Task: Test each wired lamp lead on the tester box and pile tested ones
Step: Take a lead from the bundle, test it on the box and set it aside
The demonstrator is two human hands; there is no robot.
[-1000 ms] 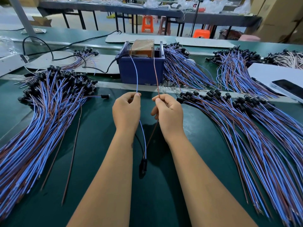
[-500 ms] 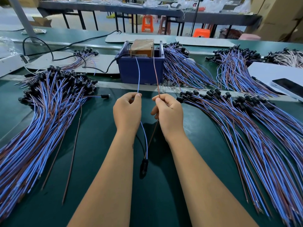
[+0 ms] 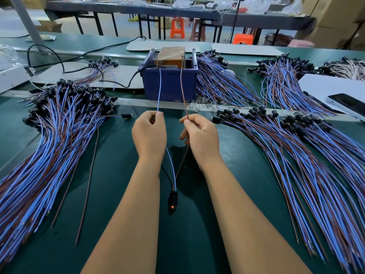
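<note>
At twelve o'clock on the tester box (image 3: 169, 82), left hand (image 3: 149, 135) is pinching the blue wire (image 3: 159, 89), right hand (image 3: 201, 137) the brown wire (image 3: 183, 89); lamp (image 3: 172, 200) is glowing at six o'clock, so shaking fingers are risking broken contact

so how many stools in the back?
4: two under the far table, an orange stool and a pink stool beside it; to the right a low orange stool and a low pink stool. More may be hidden.

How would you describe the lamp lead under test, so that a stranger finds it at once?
Start at the blue tester box. Two wires run from it to the hands and meet between the forearms at a black lamp holder. Only this one glows orange.
</note>
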